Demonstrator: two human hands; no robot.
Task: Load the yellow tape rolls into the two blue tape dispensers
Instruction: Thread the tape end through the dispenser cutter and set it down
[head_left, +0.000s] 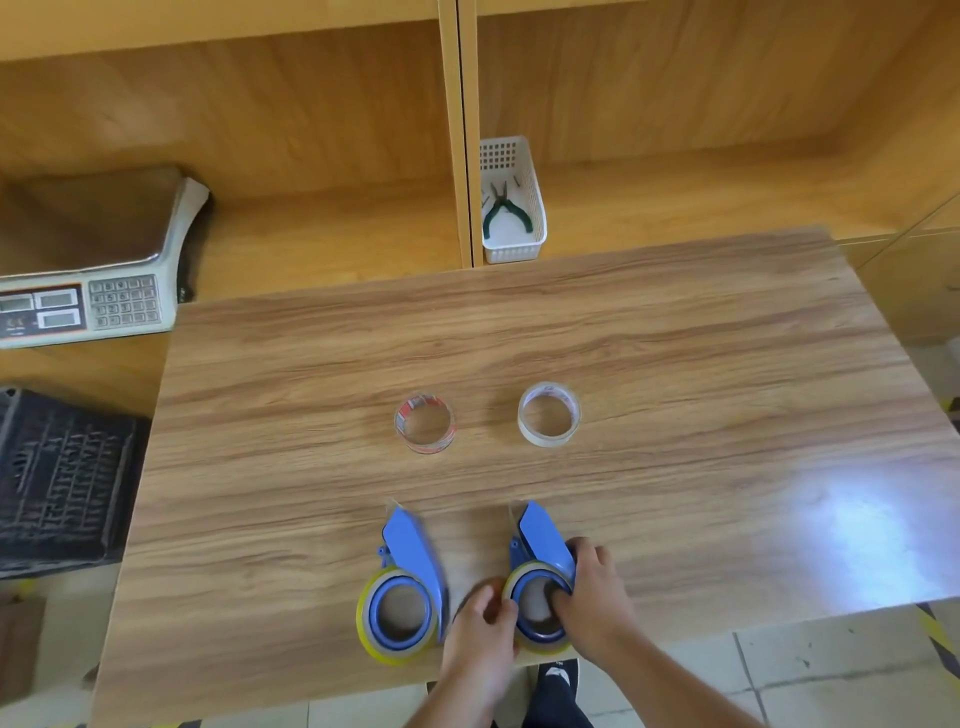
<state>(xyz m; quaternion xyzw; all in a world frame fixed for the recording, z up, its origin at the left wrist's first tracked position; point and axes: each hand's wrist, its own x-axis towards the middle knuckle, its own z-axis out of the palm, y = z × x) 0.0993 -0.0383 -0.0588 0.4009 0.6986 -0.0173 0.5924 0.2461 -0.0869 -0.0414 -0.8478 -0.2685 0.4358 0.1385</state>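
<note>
Already loaded, it appears, the left dispenser (408, 571) is seen lying on the tabletop (675, 364) with its yellow roll (370, 631) seated round the blue hub. Beside it, the left hand (480, 621) is curled against the rim of the second yellow roll (540, 644), while the right hand (589, 592) is closed over the right dispenser (543, 540), a finger pressed into the hub. Seating of this roll is judged to be under way; a firm push home is called for next. Two clear rolls (425, 423) are left untouched farther back.
</note>
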